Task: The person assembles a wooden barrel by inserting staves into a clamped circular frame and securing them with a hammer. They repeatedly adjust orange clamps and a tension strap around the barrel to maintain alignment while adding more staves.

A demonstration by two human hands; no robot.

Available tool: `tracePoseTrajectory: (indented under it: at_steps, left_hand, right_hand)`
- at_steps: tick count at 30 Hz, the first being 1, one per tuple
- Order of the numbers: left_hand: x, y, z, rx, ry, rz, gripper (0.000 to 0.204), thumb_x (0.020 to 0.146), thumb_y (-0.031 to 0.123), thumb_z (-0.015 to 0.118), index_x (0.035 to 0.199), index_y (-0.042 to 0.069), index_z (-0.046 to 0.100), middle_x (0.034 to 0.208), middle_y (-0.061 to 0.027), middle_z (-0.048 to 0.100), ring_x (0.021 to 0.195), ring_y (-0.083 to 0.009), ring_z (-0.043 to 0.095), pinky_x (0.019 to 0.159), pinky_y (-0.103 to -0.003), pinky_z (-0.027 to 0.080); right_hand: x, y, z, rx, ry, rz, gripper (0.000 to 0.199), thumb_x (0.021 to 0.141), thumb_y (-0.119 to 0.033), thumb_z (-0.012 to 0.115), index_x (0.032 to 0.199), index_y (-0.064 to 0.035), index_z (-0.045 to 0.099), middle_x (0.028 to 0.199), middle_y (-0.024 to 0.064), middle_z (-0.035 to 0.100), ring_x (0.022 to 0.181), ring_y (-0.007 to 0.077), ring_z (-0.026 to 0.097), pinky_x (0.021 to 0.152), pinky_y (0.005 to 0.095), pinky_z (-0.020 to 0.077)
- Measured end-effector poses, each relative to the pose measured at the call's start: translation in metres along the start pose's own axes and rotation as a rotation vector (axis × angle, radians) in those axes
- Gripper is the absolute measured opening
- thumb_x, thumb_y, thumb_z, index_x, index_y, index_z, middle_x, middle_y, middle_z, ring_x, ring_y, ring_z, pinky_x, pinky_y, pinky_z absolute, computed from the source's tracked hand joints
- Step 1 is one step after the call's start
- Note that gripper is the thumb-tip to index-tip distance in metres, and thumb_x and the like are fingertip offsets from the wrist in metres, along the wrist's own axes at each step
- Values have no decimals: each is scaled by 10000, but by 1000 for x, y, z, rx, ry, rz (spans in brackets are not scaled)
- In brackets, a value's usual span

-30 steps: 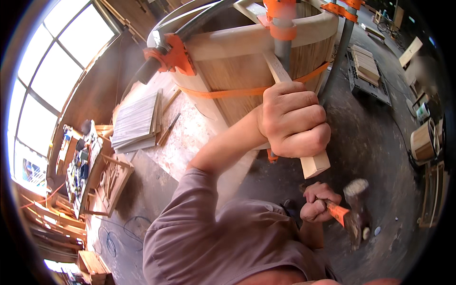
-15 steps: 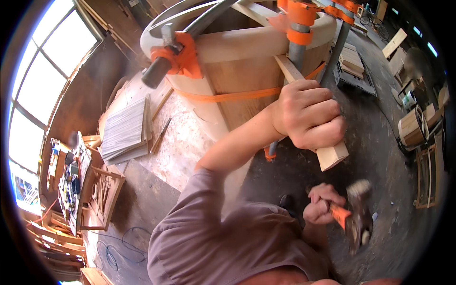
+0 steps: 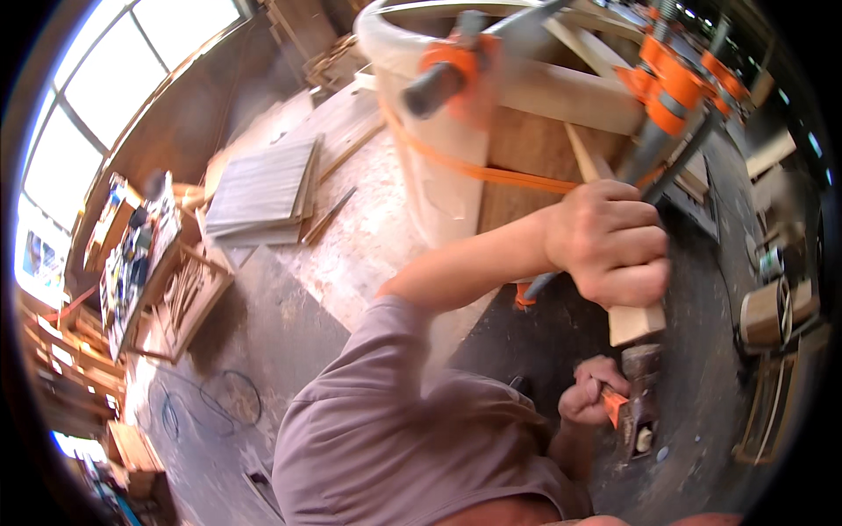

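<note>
My left hand (image 3: 611,244) is closed in a fist around a pale wooden block (image 3: 635,324). The block's far end reaches up against the side of a round, barrel-like wooden piece (image 3: 526,145). In my right hand (image 3: 593,389) is a hammer (image 3: 643,405), gripped by its orange handle. The hammer head is close below the block's near end; whether they touch I cannot tell. An orange strap (image 3: 526,179) runs round the wooden piece. Orange pipe clamps (image 3: 671,92) span it, and a blurred clamp end (image 3: 452,74) juts out on its left.
Thin grey boards (image 3: 263,193) are stacked on a pale, stained work surface (image 3: 368,237) to the left. Farther left stands a cluttered bench (image 3: 145,263) with tools. A cable (image 3: 224,394) lies coiled on the floor. A wooden bucket (image 3: 765,314) stands at the right.
The view has shifted, moving the wooden piece and clamps rightward in the picture. The hammer head has come closer to the block's near end. Both hands keep their grips.
</note>
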State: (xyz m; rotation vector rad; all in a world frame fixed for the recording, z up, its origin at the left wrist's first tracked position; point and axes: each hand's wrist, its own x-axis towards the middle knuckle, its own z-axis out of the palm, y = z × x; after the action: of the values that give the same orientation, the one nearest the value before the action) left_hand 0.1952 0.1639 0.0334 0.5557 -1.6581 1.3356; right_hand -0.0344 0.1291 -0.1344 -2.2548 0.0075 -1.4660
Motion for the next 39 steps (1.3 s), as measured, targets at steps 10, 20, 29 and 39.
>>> tracePoseTrajectory:
  at_steps: [10,20,29,39]
  left_hand:
    - [-4,46,-38,-76,-94,-323,252,674,116,773,756,63,541,708,-58,520,512,-167,501,417,-321,381]
    - [-105,193,18,-220,-544,-1758,483,878,219,681,1275,37,474,1151,-140,590,989,-240,635,791,-400,539]
    - [-98,229,-34,885,-205,-1645,330,827,82,670,1132,17,563,893,-143,677,770,-295,667,675,-402,532]
    - [-251,289,-140,1583,-962,-2110,282,860,274,608,1000,30,620,903,-247,705,868,-458,689,773,-539,547]
  right_hand:
    - [-18,9,-2,594,-97,303,74,948,-87,410,980,-21,420,675,59,496,536,137,481,486,280,422]
    - [9,57,-8,471,-811,600,482,899,-207,665,1333,-35,546,1177,172,645,995,324,670,763,385,558]
    - [3,168,-80,421,-641,411,183,918,-98,686,1071,-16,630,1005,121,681,902,233,691,792,327,556]
    - [172,261,-160,216,-207,-18,263,981,-200,587,1118,22,619,1197,191,630,1177,271,592,979,393,489]
